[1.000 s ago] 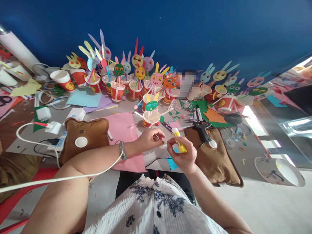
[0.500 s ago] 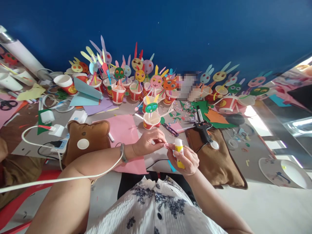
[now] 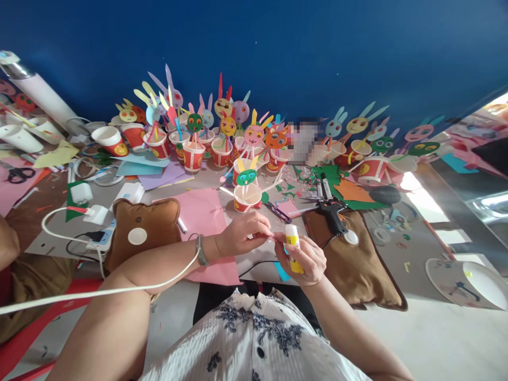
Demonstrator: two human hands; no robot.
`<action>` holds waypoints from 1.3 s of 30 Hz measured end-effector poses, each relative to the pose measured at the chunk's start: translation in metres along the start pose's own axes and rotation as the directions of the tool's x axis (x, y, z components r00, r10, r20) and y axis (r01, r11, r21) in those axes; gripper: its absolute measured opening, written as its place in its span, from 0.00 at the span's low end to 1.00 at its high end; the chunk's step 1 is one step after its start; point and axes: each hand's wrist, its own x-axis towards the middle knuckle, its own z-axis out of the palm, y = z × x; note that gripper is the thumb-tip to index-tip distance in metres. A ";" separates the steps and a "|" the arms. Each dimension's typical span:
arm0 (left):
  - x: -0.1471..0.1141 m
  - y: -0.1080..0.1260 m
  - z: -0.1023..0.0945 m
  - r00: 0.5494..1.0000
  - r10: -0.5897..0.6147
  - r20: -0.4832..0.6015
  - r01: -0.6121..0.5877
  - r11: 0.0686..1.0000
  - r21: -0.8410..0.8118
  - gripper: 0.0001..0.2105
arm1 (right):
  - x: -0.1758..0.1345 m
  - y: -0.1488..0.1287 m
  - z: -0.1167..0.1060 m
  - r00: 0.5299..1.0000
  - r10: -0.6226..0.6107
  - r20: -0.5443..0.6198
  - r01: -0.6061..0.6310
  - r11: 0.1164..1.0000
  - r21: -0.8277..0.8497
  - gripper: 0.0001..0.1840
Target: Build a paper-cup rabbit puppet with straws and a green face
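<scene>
My right hand [image 3: 308, 260] is wrapped round a yellow glue stick [image 3: 294, 254] with a white cap end pointing up. Its thumb and forefinger tips meet those of my left hand [image 3: 246, 233] at a tiny pink piece [image 3: 272, 238], which the fingers mostly cover. My left hand pinches this piece; its exact shape is too small to make out. Just beyond my hands stands a red and white paper cup [image 3: 246, 198] carrying a green paper face [image 3: 246, 176] with yellow ears.
Several cups with paper animal faces line the blue wall [image 3: 254, 42]. A glue gun [image 3: 333, 214] lies by a brown cushion [image 3: 357, 264] on the right. Left are another brown cushion [image 3: 153, 225], pink paper [image 3: 206, 211] and a white cable [image 3: 99, 292]. Scissors [image 3: 278, 212] lie ahead.
My fingertips have closed further over the pink piece, so less of it shows. The glue stick stays in my right hand. The view has shifted slightly.
</scene>
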 end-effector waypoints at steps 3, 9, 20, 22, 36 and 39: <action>-0.001 -0.001 -0.001 0.999 -0.006 0.049 0.004 0.999 0.043 0.06 | 0.001 -0.003 0.001 0.992 0.121 0.030 -0.121 0.992 0.021 0.24; 0.003 0.002 0.000 0.998 -0.055 -0.011 0.055 0.998 0.031 0.07 | -0.001 -0.012 0.011 0.952 0.300 -0.053 -0.293 0.950 0.108 0.25; 0.007 0.009 0.004 0.880 -0.472 0.053 0.450 0.794 -0.409 0.14 | 0.013 -0.019 0.027 0.715 0.699 0.011 -0.601 0.606 0.522 0.23; 0.008 0.010 0.005 0.841 -0.533 0.086 0.509 0.728 -0.459 0.16 | 0.014 -0.019 0.027 0.686 0.726 0.047 -0.638 0.568 0.520 0.23; 0.012 0.010 0.004 0.707 -0.707 -0.002 0.612 0.613 -0.500 0.15 | 0.009 -0.014 0.024 0.709 0.704 -0.020 -0.662 0.676 0.323 0.16; 0.013 0.008 0.005 0.683 -0.731 0.001 0.619 0.578 -0.531 0.13 | 0.010 -0.016 0.017 0.786 0.618 -0.008 -0.603 0.770 0.207 0.15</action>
